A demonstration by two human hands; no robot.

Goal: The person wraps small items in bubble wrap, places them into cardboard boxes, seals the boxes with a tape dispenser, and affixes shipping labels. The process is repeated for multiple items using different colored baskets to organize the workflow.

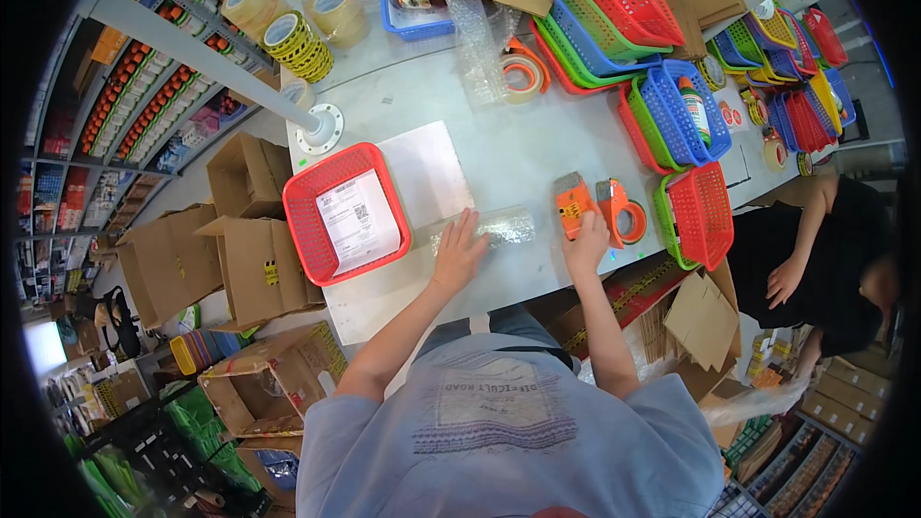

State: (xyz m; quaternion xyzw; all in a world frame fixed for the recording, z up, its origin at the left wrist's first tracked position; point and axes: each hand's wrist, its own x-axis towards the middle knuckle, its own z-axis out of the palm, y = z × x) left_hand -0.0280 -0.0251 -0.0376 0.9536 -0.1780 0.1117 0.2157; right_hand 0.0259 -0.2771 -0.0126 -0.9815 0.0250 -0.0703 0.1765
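My left hand (460, 252) rests with its fingers apart on the end of a clear bubble-wrapped bundle (507, 225); what is inside cannot be made out. My right hand (586, 243) grips an orange tape dispenser (572, 203) marked in black and yellow, just right of the bundle. Beside that hand, a second orange tape dispenser (611, 203) with a tape roll lies on the white table (525, 137). Left of my left hand, a red plastic basket (295, 212) holds printed paper sheets (360, 223). A white sheet (428, 165) lies partly behind the basket.
Nested baskets (611, 14) and a blue basket with a bottle (694, 111) line the right side. Tape rolls (298, 47) stand at the far left, near a white post (320, 128). Bubble wrap (475, 50) lies at the back. Another person (813, 252) is at right; open cartons (266, 270) stand left.
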